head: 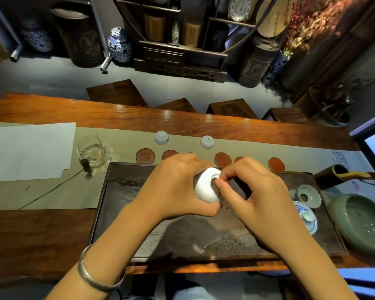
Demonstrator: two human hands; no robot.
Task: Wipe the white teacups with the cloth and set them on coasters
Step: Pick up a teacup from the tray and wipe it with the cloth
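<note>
The white teacup sits tipped on its side above the dark tea tray, and you are in the wiping step. Your left hand curls round its body, while your right hand pinches a dark cloth against its foot. Two more cups stand upside down on the runner beyond the row of coasters. Next, I judge, you turn the cup upright and set it on a free coaster.

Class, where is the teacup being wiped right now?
In the head view, the white teacup is centre frame, held tilted over the dark tea tray between the left hand and right hand.
</note>
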